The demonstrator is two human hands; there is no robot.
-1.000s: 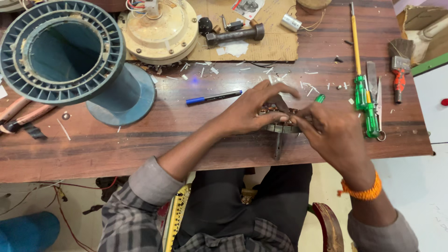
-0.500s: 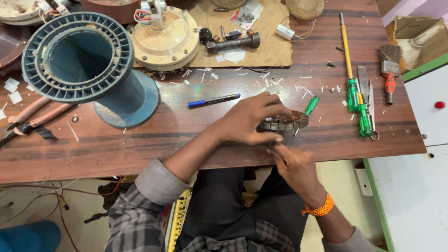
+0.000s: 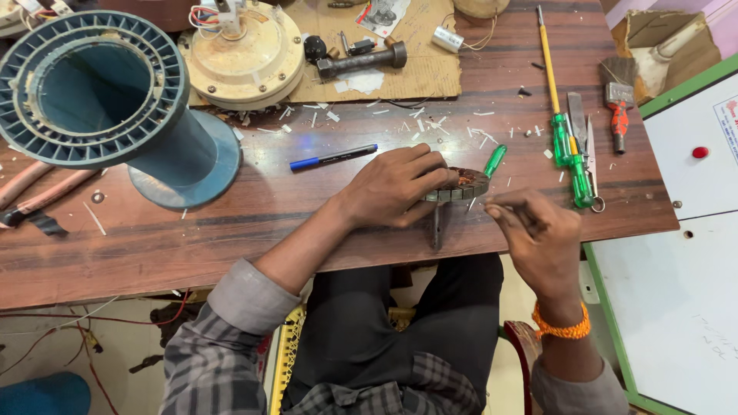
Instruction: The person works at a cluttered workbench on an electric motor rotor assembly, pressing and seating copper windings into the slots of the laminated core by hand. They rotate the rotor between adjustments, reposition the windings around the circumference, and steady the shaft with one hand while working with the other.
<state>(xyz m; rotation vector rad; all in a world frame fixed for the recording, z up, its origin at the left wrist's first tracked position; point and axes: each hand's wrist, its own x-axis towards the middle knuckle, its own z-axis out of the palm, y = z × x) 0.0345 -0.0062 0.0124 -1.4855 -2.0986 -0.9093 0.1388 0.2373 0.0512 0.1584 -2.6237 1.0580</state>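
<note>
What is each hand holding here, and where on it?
Left hand grips the round wound stator from above, fingers over its left rim. Right hand pinches something thin at its fingertips; what it is cannot be told.

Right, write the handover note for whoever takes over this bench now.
Left hand: pressed down over the round stator at the table's front edge, holding it.
Right hand: just right of the stator, fingertips pinched on something thin; too small to tell what.
Nearby: green tool behind the stator, blue pen to its left, screwdrivers to the right, white scraps strewn across the table.
Done: cannot tell.
Left: the stator is in hand, work on it ongoing.
</note>
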